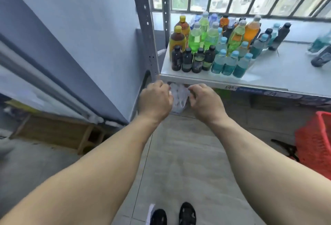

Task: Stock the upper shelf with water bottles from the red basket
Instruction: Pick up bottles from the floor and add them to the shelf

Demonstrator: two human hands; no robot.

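We hold both hands out just below the front edge of the upper shelf [279, 74], in the middle of the frame. The left hand [155, 99] and the right hand [206, 100] each have the fingers curled into a bunch of clear crinkled plastic [179, 97] that hangs between them, apparently a wrap or bag; we judge that we grip it from two sides so as to pull it open or get it out of the way.

The water bottles [231, 62], with pale blue caps, stand packed in rows near the shelf's front left corner, beside small dark bottles [192, 60] and, behind them, green [196, 39] and yellow-capped drinks [177, 40], presumably grouped by kind. More bottles lie blurred on the shelf at the right edge.

The red basket [316, 144] sits on the floor at the lower right, near a dark tool [286, 148] we cannot identify; its contents are out of view, so we cannot tell how many bottles remain to stock.
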